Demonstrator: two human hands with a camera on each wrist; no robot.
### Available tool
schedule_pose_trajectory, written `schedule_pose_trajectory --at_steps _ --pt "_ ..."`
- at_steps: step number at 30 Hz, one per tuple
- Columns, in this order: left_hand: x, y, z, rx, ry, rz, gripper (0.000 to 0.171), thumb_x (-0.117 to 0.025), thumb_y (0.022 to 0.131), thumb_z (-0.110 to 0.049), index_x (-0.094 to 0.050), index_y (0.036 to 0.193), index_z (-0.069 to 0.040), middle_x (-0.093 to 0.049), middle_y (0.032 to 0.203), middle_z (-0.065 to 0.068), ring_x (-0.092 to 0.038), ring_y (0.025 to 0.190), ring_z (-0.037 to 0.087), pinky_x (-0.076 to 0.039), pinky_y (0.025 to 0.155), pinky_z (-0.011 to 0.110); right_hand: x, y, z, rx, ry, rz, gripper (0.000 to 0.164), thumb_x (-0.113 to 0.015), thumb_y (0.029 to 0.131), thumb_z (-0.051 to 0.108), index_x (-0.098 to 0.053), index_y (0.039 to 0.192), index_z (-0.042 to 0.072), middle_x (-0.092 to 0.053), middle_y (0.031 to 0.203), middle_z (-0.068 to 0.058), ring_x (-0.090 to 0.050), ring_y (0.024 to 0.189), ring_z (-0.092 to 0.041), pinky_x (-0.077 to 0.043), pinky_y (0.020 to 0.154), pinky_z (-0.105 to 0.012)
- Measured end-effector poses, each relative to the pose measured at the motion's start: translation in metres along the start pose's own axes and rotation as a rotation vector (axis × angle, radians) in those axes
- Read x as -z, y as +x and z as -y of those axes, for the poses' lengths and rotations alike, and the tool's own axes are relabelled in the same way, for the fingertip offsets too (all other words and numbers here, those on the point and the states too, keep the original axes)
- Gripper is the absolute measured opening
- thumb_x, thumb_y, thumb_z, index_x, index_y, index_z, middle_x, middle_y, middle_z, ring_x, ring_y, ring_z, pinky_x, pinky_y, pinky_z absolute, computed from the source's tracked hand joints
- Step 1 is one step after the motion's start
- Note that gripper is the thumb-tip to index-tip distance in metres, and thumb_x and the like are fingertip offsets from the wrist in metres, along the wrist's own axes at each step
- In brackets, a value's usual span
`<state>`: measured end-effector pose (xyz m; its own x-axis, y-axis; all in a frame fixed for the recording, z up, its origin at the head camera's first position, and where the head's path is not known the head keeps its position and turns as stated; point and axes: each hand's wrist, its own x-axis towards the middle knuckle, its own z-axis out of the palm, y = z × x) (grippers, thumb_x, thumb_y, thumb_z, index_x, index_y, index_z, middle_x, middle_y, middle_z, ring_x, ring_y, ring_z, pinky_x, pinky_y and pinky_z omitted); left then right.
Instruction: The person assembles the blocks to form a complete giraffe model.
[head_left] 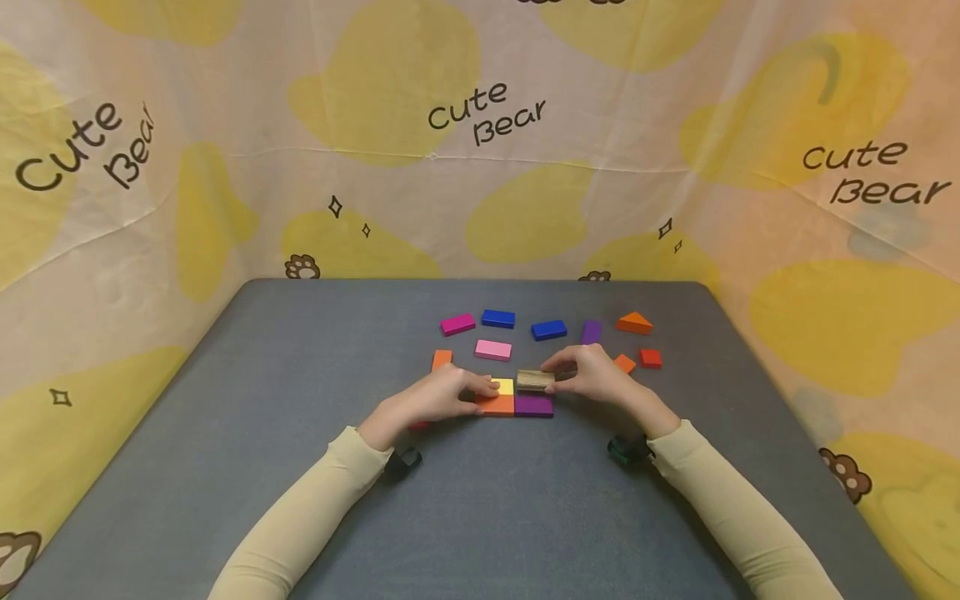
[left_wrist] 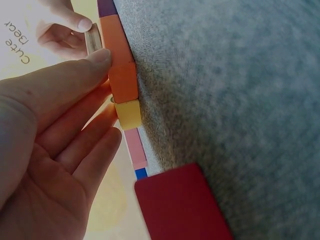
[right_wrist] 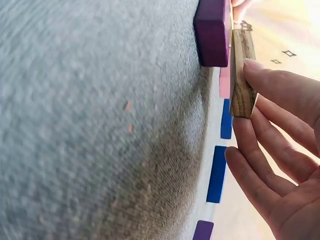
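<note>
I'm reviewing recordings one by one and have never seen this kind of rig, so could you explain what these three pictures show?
There is no machine here: a person works with two bare hands. The head picture is taken by a camera worn on the head, looking forward and down. The other two are taken from the wrists, one each, which is why the table looks tipped sideways.

On it lie coloured blocks: blue, pink, purple, red and others. The left hand touches an orange block and the yellow block beside it. The right hand pinches a brown, wood-grained block between thumb and fingers.
</note>
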<state>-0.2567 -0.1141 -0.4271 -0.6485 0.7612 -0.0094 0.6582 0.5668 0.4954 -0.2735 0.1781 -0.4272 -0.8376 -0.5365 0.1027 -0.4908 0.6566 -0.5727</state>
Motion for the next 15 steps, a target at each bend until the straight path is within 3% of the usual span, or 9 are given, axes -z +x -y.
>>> schedule_pose_trajectory --at_steps 5,15 --pt "-0.0003 0.0 0.0001 0.006 0.001 0.002 0.038 -0.071 0.086 -0.019 -0.066 0.123 -0.016 -0.06 0.131 -0.002 -0.051 0.127 0.012 -0.034 0.11 0.044 -0.0037 0.001 0.0008 0.004 -0.012 0.025 0.032 -0.081 0.075 0.025 -0.073 0.104 0.014 -0.072 0.1 0.002 -0.067 0.093 -0.013 -0.055 0.083 -0.034" --pt "0.0001 -0.0006 0.0002 0.007 -0.005 0.002 0.038 -0.071 0.086 -0.019 -0.066 0.123 -0.017 -0.059 0.131 -0.002 -0.051 0.127 0.012 -0.043 0.104 0.036 -0.0077 0.0022 -0.0027 0.029 -0.029 0.053 0.031 -0.079 0.077 0.028 -0.073 0.105 0.016 -0.071 0.101 0.004 -0.065 0.092 -0.01 -0.055 0.082 -0.032"
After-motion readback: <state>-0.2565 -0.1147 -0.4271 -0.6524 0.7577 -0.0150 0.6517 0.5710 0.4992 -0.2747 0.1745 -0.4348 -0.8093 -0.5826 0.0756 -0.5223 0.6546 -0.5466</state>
